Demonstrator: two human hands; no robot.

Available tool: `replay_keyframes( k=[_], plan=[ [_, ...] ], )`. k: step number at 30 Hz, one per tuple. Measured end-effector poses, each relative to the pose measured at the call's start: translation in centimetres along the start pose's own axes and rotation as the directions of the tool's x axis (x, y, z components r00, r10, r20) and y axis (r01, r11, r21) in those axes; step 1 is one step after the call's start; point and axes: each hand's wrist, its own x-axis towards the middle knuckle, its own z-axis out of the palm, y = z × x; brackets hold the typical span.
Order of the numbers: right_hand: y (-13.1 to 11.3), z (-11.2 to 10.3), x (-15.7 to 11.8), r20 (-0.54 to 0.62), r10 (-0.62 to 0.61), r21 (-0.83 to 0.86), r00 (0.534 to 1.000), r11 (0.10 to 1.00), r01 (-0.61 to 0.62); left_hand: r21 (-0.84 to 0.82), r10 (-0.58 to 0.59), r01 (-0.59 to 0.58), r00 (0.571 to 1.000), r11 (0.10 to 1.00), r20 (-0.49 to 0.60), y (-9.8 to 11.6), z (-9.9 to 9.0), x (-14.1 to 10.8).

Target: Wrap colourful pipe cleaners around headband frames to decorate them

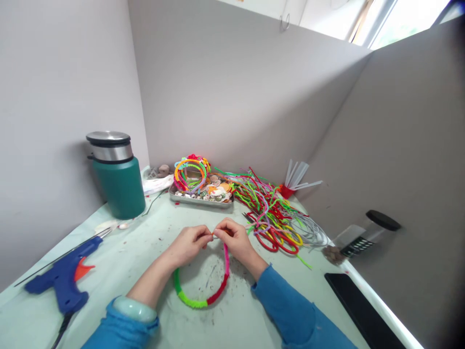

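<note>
A hoop wrapped in fuzzy pipe cleaner lies over the table, showing green, lime, red and pink sections. My left hand pinches at its far side, thumb against index finger. Beside it, nearly touching, my right hand has its fingers closed at the same stretch of the hoop. A bit of orange pipe cleaner shows between the fingertips; the rest of it is hidden by my fingers. The pink section runs down from under my right hand.
Behind my hands, a metal tray holds shells and finished colourful hoops. Red-handled scissors lie by a pipe cleaner pile. At left are a blue glue gun and green flask; a black phone-like slab lies right.
</note>
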Motion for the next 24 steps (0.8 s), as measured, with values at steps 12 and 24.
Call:
replay_keyframes(
  k=[12,24],
  plan=[
    [0.0,-0.1,-0.1,0.002,-0.089,-0.073,0.996,0.993,0.089,-0.073,-0.007,0.011,0.998,0.997,0.054,-0.1,-0.2,-0.1],
    [-1.3,-0.5,-0.7,0.195,-0.266,-0.302,0.944,0.899,0.316,-0.029,-0.051,0.049,0.994,0.998,-0.096,-1.4,-0.1,0.3]
  ],
)
